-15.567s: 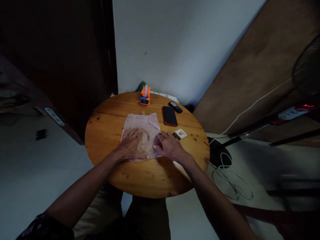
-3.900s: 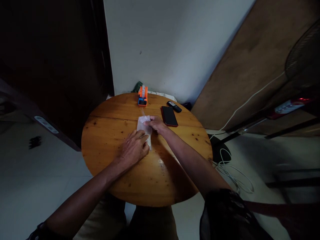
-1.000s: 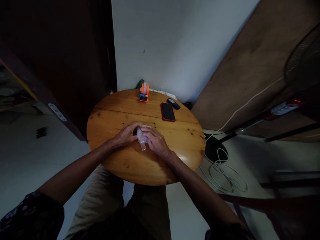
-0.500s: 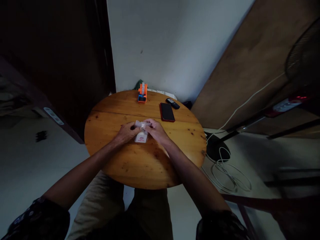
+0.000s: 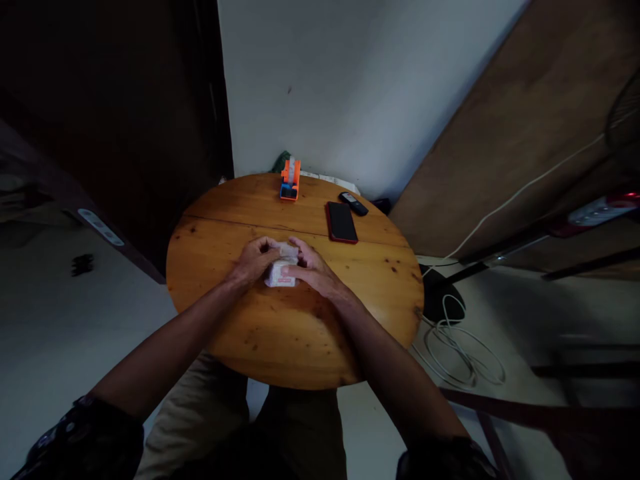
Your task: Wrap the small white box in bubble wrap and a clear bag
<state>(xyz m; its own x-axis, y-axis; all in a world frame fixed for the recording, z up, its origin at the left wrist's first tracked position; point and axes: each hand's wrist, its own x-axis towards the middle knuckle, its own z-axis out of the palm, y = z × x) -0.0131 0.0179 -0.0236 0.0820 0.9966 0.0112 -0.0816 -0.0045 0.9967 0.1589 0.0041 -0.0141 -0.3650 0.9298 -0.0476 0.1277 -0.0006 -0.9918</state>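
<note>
On the round wooden table [image 5: 235, 347] lies a small white box [image 5: 281, 280] with pink print, with what looks like translucent plastic wrap about it. My left hand [image 5: 254, 260] holds its left side, thumb bent over the top near the far edge. From the right, my right hand [image 5: 316, 269] grips the same package; its thumb lies across the near face and its fingers curl round the far right corner. The fingers hide part of the package's top and sides.
Behind the package stands an orange and blue tape dispenser [image 5: 289, 180]. To the right lie a phone in a red case [image 5: 342, 223] and a small dark keypad phone or remote [image 5: 353, 203]. A wall borders the far edge; a coiled white cable [image 5: 457, 353] lies on the floor.
My right thumb has come down across the near face of the box. The plastic now lies over the near part, flatter than the bunched wrap before. The camera view has shifted slightly.
</note>
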